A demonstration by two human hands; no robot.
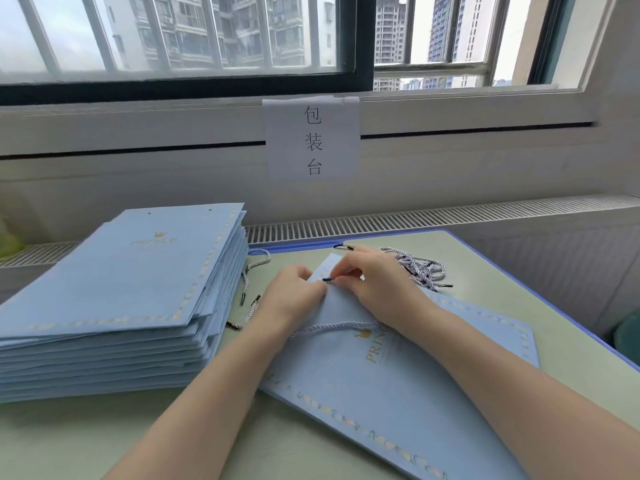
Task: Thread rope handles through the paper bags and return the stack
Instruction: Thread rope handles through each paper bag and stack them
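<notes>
I am pinching the rope's black tip (327, 279) with my right hand (375, 282) at the top edge of the paper bag (398, 368) lying flat on the bench (519, 306), while my left hand (294, 296) is gripping that edge. I judge we're early: the stack (121, 289) is waiting beside it, spare ropes (420, 268) behind.

Both hands are working at the top edge of a flat blue paper bag (398, 386) on the table (207, 441). The right hand (375, 278) is pinching a rope's black tip (327, 279); the left hand (294, 299) is gripping the bag edge. A stack of bags (114, 299) is lying to the left, loose ropes (420, 268) behind.
</notes>
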